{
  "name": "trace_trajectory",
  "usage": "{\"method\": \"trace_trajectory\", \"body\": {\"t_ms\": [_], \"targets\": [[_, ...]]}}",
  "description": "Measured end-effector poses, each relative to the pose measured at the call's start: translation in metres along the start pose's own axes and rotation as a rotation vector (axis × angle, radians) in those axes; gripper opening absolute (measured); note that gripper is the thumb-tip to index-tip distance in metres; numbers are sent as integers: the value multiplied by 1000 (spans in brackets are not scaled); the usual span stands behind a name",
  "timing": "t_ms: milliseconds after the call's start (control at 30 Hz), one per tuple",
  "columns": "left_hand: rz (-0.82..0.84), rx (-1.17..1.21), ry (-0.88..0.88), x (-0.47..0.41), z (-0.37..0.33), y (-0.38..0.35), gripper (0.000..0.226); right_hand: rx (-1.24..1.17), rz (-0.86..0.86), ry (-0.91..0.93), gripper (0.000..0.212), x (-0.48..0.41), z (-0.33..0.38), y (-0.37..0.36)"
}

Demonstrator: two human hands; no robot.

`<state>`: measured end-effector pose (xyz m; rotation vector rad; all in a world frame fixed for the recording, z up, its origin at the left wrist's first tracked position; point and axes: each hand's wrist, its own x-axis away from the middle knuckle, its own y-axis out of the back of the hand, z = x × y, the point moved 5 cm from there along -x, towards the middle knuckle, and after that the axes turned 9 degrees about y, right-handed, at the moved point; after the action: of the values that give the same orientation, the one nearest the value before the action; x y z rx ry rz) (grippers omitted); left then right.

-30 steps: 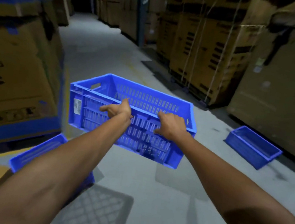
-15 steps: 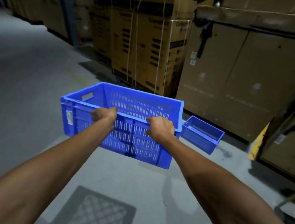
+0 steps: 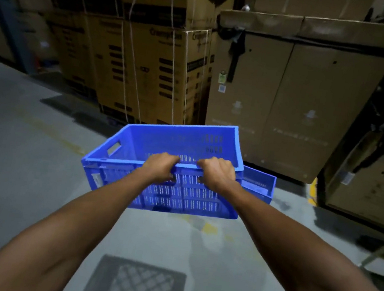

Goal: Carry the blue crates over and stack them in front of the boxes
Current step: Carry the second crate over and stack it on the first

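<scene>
In the dim aisle in front of the tall cardboard boxes (image 3: 297,106), the person is holding a blue crate (image 3: 162,138) up off the grey floor (image 3: 25,146), out ahead at arm's reach. The left hand (image 3: 160,167) and the right hand (image 3: 217,173) are both gripping the near long rim, side by side near its middle, fingers curling round the edge. The crate is empty and is looking light to me, stiff moulded plastic with slotted walls that is not sagging at all. Held by one rim alone it could be twisting on the way down, so I'd say the cut-out handles at the short ends are offering the steadier hold. I am counting two blue crates: this one in the air, and a second crate (image 3: 258,182) sitting on the floor just beyond its right corner, near the foot of the boxes and partly hidden. That one is looking like the base for the stack
</scene>
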<state>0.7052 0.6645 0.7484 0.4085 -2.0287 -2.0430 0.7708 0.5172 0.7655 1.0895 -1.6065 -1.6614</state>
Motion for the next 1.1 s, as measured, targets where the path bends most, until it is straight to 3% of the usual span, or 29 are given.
{"method": "trace_trajectory", "body": {"t_ms": [100,500,700,1100], "targets": [[7,-34,-45,-47,17,-6,33,-7,-9,-57,26,-40,-15,-15],[16,-78,-154,-285,37,-67,21,-86,-61,-256,22,-207,-126,-127],[23,-77,-195,-397,36,-100,21,-84,12,-325,19,-271,-206,-171],[-52,-82,-347,-591,17,-152,16,-38,-38,-510,25,-388,-326,-235]]}}
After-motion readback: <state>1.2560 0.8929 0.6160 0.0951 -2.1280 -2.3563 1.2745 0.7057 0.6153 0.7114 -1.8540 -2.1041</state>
